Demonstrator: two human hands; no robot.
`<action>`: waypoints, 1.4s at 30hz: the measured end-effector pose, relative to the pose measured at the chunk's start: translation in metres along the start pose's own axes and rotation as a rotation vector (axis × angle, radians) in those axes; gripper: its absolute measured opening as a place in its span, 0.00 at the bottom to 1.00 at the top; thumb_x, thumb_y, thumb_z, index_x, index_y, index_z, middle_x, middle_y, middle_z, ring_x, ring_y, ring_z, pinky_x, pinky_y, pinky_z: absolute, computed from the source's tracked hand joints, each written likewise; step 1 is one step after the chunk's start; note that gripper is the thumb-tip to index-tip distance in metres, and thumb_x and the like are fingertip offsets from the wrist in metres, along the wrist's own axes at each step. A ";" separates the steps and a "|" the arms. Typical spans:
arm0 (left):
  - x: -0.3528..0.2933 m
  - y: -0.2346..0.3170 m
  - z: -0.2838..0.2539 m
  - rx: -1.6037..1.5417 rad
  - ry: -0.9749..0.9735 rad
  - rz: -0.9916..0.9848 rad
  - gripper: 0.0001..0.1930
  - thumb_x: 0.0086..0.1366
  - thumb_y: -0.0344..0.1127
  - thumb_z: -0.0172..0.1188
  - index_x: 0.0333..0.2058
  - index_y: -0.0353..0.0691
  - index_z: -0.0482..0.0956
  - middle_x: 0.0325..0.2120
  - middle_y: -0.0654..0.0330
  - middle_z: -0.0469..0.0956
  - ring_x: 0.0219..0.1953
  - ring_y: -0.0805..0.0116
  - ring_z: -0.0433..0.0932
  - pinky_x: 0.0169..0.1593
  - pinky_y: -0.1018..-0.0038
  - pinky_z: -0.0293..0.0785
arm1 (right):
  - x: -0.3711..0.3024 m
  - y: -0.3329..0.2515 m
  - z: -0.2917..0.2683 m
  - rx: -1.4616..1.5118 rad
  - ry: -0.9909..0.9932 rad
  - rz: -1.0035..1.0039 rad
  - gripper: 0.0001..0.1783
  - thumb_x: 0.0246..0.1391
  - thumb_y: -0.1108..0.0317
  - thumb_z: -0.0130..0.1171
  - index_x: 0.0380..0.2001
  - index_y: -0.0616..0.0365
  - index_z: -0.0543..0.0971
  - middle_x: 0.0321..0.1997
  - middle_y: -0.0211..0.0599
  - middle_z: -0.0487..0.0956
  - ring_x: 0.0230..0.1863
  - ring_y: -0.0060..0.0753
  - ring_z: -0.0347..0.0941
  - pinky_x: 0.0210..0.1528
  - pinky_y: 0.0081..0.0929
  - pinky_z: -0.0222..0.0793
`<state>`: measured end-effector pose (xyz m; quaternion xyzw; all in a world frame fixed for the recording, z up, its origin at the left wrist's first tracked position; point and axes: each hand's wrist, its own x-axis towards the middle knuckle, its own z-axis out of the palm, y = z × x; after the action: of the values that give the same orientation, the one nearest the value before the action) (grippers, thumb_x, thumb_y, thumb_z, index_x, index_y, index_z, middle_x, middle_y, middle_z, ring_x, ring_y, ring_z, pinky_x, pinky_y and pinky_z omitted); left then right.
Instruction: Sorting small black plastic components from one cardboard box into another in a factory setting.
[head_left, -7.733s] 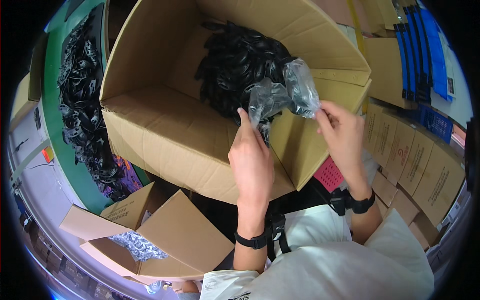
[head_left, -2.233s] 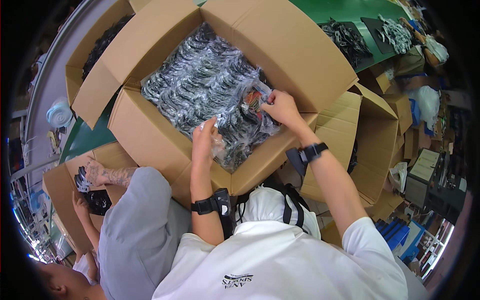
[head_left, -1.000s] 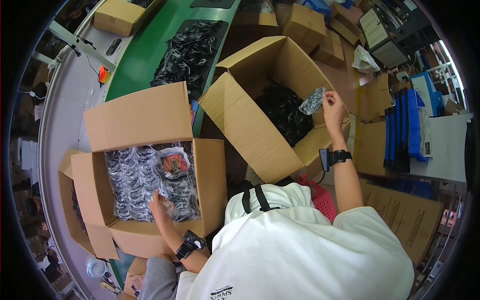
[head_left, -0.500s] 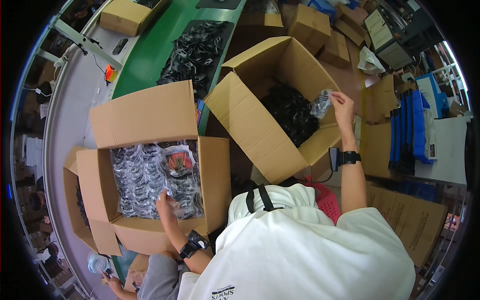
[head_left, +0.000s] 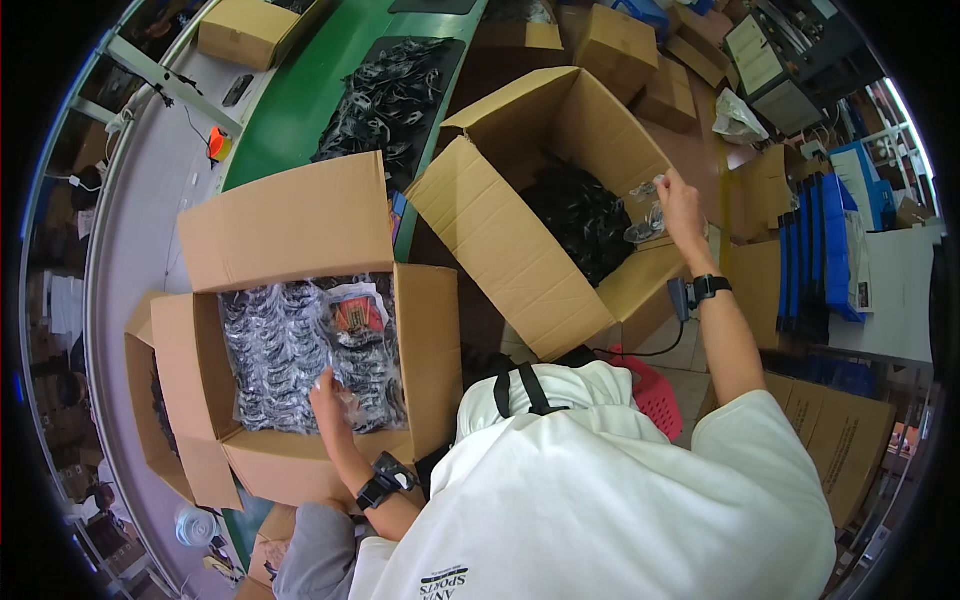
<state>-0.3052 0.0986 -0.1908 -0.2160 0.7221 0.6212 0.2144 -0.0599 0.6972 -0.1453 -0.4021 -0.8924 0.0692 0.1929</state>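
Observation:
My right hand (head_left: 683, 215) is closed, pinching a clear plastic bag (head_left: 646, 218) that hangs from its fingertips with small dark pieces inside. It is over the right side of a tilted open carton (head_left: 525, 262), where a heap of black parts (head_left: 580, 222) lies. At the left, my left hand (head_left: 328, 402) is closed over the near part of another open carton (head_left: 428, 365). Clear film shows beside its palm; what its fingers grip I cannot make out. Rows of clear-bagged dark pieces (head_left: 275, 360) fill that carton, with a red printed card (head_left: 358, 314) on top.
Beyond the left carton, a green bench (head_left: 285, 125) carries a dark mat heaped with black parts (head_left: 392, 95). A pink basket (head_left: 655, 400) stands by my right side. Cartons (head_left: 615, 50) are stacked at the back. Grey clothing of another person (head_left: 318, 550) shows at lower left.
My right arm has swung outward to the right, and the plastic bag hangs lower and looser from the hand. My left hand has barely moved. Another person's hand at lower left has drawn away.

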 end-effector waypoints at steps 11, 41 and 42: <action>-0.003 -0.006 -0.006 0.051 -0.028 -0.044 0.16 0.62 0.47 0.59 0.23 0.46 0.67 0.16 0.66 0.63 0.19 0.69 0.68 0.18 0.69 0.66 | 0.000 0.007 -0.001 0.085 -0.020 -0.069 0.09 0.62 0.64 0.53 0.34 0.60 0.71 0.29 0.56 0.78 0.35 0.65 0.74 0.34 0.52 0.67; -0.085 0.009 0.052 -0.716 -0.487 -0.429 0.22 0.71 0.61 0.46 0.30 0.50 0.73 0.15 0.71 0.65 0.11 0.75 0.61 0.14 0.77 0.56 | -0.175 -0.413 0.028 0.726 -0.815 -0.843 0.08 0.48 0.66 0.62 0.30 0.58 0.81 0.29 0.37 0.74 0.34 0.39 0.72 0.37 0.37 0.67; -0.079 0.001 0.039 -0.743 -0.468 -0.429 0.22 0.71 0.61 0.46 0.30 0.50 0.73 0.15 0.71 0.65 0.11 0.75 0.61 0.14 0.77 0.56 | -0.173 -0.422 0.042 0.720 -0.838 -0.865 0.08 0.48 0.66 0.62 0.30 0.58 0.81 0.29 0.37 0.74 0.34 0.39 0.72 0.37 0.37 0.67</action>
<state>-0.2395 0.1410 -0.1497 -0.2765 0.3232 0.8105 0.4026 -0.2639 0.2887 -0.1162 0.1385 -0.8931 0.4266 -0.0357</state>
